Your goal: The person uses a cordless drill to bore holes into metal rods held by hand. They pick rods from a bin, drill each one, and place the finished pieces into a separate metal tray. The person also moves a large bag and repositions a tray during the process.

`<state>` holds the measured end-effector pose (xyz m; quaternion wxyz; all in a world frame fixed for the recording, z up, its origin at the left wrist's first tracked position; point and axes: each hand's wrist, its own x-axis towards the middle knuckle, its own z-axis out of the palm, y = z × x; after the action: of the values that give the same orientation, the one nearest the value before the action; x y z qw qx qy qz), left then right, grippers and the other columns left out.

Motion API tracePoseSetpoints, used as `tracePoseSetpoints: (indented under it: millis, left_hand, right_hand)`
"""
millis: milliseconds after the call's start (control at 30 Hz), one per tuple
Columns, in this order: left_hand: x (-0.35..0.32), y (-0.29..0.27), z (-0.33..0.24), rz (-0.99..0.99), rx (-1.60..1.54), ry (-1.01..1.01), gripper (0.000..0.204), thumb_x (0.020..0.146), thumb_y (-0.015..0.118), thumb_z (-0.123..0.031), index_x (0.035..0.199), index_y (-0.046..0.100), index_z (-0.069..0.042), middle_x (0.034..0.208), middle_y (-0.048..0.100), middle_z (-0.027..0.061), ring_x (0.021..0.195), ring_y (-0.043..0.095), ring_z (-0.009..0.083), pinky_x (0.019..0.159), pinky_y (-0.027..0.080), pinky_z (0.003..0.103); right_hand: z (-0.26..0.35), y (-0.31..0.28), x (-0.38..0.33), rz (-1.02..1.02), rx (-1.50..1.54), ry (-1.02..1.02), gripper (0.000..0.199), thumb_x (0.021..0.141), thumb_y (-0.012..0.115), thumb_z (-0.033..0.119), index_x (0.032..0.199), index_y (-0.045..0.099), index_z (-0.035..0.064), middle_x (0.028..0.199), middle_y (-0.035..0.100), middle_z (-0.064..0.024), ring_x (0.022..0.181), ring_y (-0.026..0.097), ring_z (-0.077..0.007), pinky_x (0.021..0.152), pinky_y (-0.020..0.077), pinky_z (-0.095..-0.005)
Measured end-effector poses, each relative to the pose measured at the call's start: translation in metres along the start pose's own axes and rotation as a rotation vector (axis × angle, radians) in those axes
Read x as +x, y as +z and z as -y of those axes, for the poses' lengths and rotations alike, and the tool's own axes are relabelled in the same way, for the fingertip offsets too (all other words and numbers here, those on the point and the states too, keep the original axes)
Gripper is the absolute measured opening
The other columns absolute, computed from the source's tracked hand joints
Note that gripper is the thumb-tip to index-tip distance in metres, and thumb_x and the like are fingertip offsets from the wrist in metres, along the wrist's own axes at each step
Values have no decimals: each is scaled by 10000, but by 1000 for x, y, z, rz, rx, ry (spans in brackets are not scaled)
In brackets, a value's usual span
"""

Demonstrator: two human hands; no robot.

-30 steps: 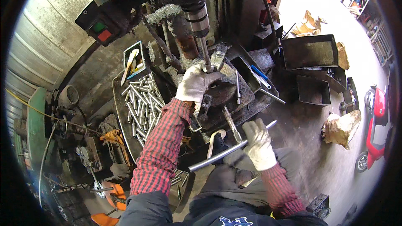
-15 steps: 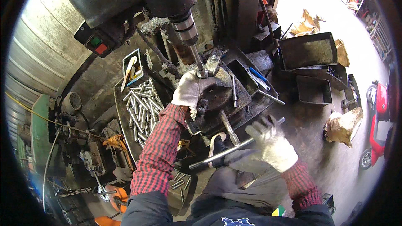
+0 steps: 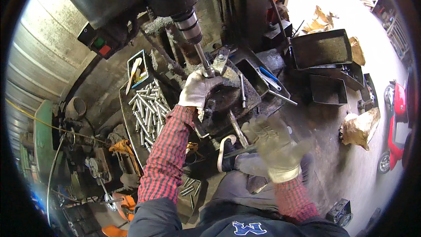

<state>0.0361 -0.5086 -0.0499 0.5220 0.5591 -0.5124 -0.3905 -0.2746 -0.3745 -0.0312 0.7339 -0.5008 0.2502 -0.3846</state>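
- Your gloved left hand (image 3: 198,91) grips a small metal workpiece (image 3: 218,63) on the dark round drill-press table (image 3: 232,96), beneath the steel drill bit (image 3: 202,59).
- Your gloved right hand (image 3: 274,142) hovers spread wide, blurred, holding nothing, above a long steel handle bar (image 3: 239,151).

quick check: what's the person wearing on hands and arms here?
Both hands wear pale grey-white work gloves, soiled and dark-smudged: left hand, right hand, which is motion-blurred. Sleeves are red-and-black checked flannel with buttonless-looking cuffs tucked at the gloves. No markings visible.

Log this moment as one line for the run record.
left hand: gloved, on workpiece under drill bit | right hand: gloved, open, blurred, near long lever | tray of metal rods at left
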Motion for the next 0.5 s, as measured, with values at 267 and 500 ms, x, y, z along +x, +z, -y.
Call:
tracePoseSetpoints:
  millis: [267, 500]
  left_hand:
    - [-2, -7, -2, 158, -601, -325, 272, 945, 719, 11, 1217, 731, 21, 1152, 762, 138, 979, 740, 240, 943, 603, 373]
    - [-6, -5, 1, 135, -693, -274, 355, 931, 751, 68, 1276, 713, -8, 1199, 739, 115, 1033, 716, 216, 953, 593, 357]
  right_hand:
    - [90, 3, 15, 38, -1586, -597, 451, 725, 725, 304, 1073, 729, 18, 1171, 690, -151, 1195, 641, -325, 1169, 446, -534]
    - [24, -40, 29, -276, -1840, -561, 429, 762, 664, 282, 1029, 774, -36, 1054, 745, -175, 1192, 652, -385, 1134, 487, -550]
